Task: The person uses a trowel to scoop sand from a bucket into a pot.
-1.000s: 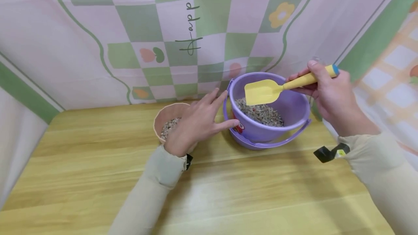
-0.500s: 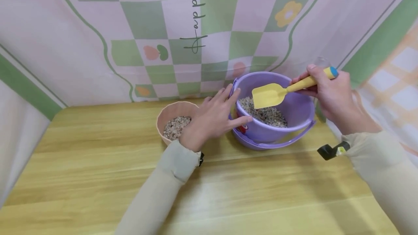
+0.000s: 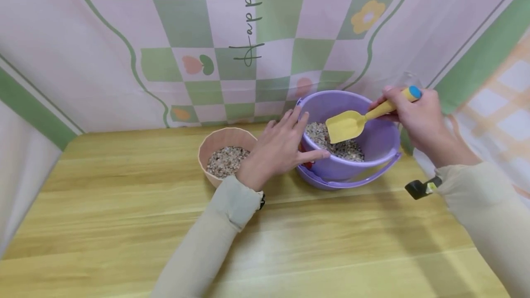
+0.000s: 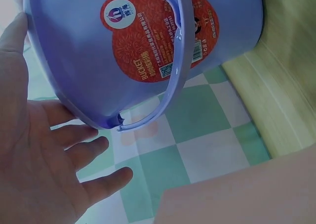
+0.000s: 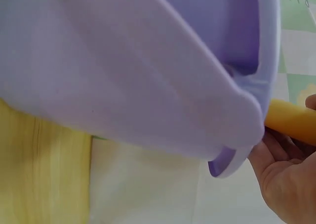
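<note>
A purple bucket [image 3: 352, 169] with grey gravel [image 3: 349, 151] in its bottom stands near the back of the table. My left hand [image 3: 275, 151] lies at its left rim, fingers fairly straight and spread. In the left wrist view, the thumb and fingertips of that hand [image 4: 44, 159] meet the rim beside the handle hinge. My right hand [image 3: 424, 116] grips a yellow toy shovel [image 3: 343, 127] by its handle, blade over the gravel inside the bucket. The right wrist view shows only the handle [image 5: 291, 121] in the fingers; the bucket wall hides the blade.
A pinkish bowl [image 3: 223, 139] holding more gravel [image 3: 225, 162] stands left of the bucket, under my left wrist. The bucket's handle [image 3: 352, 183] hangs down in front. Behind the wooden table [image 3: 124, 206] hangs a checked cloth [image 3: 182, 22].
My left hand has moved right, from above the bowl onto the bucket's rim. The shovel blade has shifted slightly lower over the gravel. More of the bowl shows.
</note>
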`<state>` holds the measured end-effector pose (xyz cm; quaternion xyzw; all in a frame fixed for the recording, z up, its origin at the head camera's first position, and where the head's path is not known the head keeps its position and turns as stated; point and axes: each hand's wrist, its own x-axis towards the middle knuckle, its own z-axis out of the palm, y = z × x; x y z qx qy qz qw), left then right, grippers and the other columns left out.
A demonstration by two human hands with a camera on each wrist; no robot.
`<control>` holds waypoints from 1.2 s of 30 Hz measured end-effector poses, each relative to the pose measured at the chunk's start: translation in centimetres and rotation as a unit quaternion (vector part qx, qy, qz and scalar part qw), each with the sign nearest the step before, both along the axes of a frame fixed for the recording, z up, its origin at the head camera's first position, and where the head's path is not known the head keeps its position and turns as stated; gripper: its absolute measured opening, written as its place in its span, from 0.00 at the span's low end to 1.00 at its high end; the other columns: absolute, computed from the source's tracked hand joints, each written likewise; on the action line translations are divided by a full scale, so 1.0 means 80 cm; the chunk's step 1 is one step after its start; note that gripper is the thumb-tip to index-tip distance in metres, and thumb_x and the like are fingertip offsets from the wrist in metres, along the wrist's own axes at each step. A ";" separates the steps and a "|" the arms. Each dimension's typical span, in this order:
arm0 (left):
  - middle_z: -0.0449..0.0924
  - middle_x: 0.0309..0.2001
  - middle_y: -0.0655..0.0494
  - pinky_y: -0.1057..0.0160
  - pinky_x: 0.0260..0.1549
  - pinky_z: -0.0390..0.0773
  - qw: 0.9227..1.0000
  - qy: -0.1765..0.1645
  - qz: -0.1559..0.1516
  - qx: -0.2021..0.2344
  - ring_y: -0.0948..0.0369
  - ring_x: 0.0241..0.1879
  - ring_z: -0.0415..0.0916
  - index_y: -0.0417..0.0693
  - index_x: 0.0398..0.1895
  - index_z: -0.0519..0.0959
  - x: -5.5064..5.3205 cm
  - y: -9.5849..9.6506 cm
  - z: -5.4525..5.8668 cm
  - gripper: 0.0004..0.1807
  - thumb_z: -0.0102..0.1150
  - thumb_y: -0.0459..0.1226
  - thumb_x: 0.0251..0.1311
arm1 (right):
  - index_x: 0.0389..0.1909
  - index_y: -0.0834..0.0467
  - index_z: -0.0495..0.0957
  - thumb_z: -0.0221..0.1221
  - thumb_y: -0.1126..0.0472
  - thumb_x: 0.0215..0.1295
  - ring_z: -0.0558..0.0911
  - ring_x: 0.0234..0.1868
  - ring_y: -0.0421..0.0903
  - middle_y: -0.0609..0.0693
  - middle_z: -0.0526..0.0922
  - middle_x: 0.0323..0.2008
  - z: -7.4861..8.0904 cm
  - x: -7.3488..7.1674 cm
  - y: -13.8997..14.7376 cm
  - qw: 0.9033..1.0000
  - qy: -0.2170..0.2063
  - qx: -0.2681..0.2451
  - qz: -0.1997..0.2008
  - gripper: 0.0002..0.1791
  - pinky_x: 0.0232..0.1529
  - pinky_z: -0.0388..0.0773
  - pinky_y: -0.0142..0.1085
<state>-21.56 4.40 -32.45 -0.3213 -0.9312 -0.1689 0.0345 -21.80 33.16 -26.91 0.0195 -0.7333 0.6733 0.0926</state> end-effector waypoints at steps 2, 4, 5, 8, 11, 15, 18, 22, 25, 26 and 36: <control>0.40 0.80 0.50 0.45 0.70 0.58 1.000 -0.001 0.001 0.001 0.54 0.78 0.44 0.49 0.80 0.51 0.000 0.000 -0.001 0.58 0.40 0.77 0.56 | 0.35 0.66 0.85 0.63 0.59 0.69 0.89 0.31 0.44 0.54 0.89 0.28 0.000 -0.001 0.000 0.999 0.005 0.036 0.001 0.12 0.34 0.83 0.31; 0.39 0.80 0.50 0.45 0.71 0.57 1.000 -0.002 0.000 0.003 0.55 0.78 0.43 0.48 0.80 0.51 0.000 0.001 -0.001 0.58 0.41 0.77 0.56 | 0.34 0.65 0.86 0.62 0.58 0.69 0.88 0.31 0.42 0.52 0.89 0.28 0.000 -0.002 0.000 0.997 0.013 0.074 -0.004 0.12 0.34 0.83 0.30; 0.39 0.80 0.50 0.46 0.71 0.57 1.000 -0.002 -0.001 0.003 0.55 0.78 0.43 0.48 0.80 0.51 0.000 0.001 -0.002 0.58 0.41 0.77 0.56 | 0.34 0.64 0.86 0.62 0.58 0.69 0.88 0.31 0.41 0.51 0.89 0.28 0.000 -0.003 0.000 0.996 0.017 0.092 -0.006 0.12 0.34 0.83 0.30; 0.39 0.80 0.49 0.47 0.71 0.56 1.000 0.000 -0.007 0.005 0.56 0.78 0.43 0.45 0.80 0.51 -0.001 0.002 -0.001 0.59 0.42 0.76 0.56 | 0.34 0.64 0.85 0.61 0.58 0.70 0.88 0.31 0.40 0.50 0.89 0.28 0.000 -0.006 0.001 0.990 0.029 0.134 -0.013 0.13 0.34 0.83 0.30; 0.41 0.80 0.47 0.49 0.71 0.57 1.000 0.008 -0.012 0.003 0.55 0.77 0.45 0.43 0.79 0.52 -0.002 0.002 -0.001 0.59 0.44 0.76 0.57 | 0.36 0.63 0.85 0.60 0.57 0.71 0.88 0.31 0.39 0.49 0.89 0.28 0.001 -0.009 0.003 0.986 0.033 0.164 -0.022 0.12 0.34 0.83 0.31; 0.43 0.80 0.45 0.50 0.71 0.58 1.000 0.013 -0.015 0.003 0.54 0.77 0.47 0.41 0.78 0.53 -0.003 0.003 0.000 0.59 0.45 0.75 0.57 | 0.37 0.60 0.85 0.60 0.56 0.71 0.87 0.31 0.38 0.46 0.89 0.28 0.000 -0.011 0.005 0.980 0.031 0.195 -0.030 0.11 0.34 0.83 0.29; 0.42 0.80 0.45 0.50 0.71 0.59 1.000 0.011 -0.016 0.005 0.53 0.77 0.48 0.40 0.78 0.53 -0.003 0.003 -0.001 0.59 0.46 0.75 0.57 | 0.37 0.59 0.85 0.60 0.55 0.71 0.87 0.30 0.36 0.44 0.88 0.27 -0.001 -0.013 0.006 0.972 0.035 0.228 -0.034 0.11 0.33 0.82 0.27; 0.42 0.80 0.45 0.50 0.70 0.59 1.000 0.012 -0.016 0.010 0.53 0.77 0.48 0.39 0.78 0.54 -0.002 0.002 -0.001 0.59 0.46 0.74 0.57 | 0.37 0.64 0.85 0.60 0.52 0.71 0.85 0.30 0.32 0.40 0.87 0.26 -0.002 -0.015 0.002 0.955 0.044 0.289 -0.045 0.18 0.32 0.79 0.21; 0.42 0.80 0.44 0.51 0.71 0.59 1.000 0.009 -0.017 0.016 0.54 0.77 0.47 0.39 0.78 0.53 -0.002 0.002 -0.001 0.59 0.47 0.74 0.57 | 0.37 0.67 0.85 0.60 0.50 0.71 0.83 0.30 0.30 0.38 0.87 0.25 -0.003 -0.016 0.001 0.946 0.051 0.316 -0.056 0.21 0.31 0.75 0.18; 0.42 0.80 0.44 0.52 0.71 0.58 1.000 0.006 -0.018 0.017 0.54 0.77 0.46 0.39 0.78 0.53 -0.001 0.002 -0.001 0.59 0.47 0.74 0.57 | 0.37 0.67 0.85 0.60 0.50 0.71 0.83 0.30 0.30 0.37 0.87 0.24 -0.003 -0.017 0.001 0.944 0.053 0.322 -0.059 0.21 0.31 0.74 0.18; 0.40 0.80 0.45 0.53 0.71 0.59 1.000 -0.001 -0.019 0.020 0.55 0.77 0.45 0.40 0.78 0.51 -0.001 0.002 -0.001 0.59 0.47 0.74 0.57 | 0.36 0.67 0.86 0.60 0.51 0.71 0.82 0.26 0.29 0.35 0.86 0.23 -0.016 -0.025 0.001 0.936 0.076 0.338 -0.057 0.20 0.28 0.74 0.19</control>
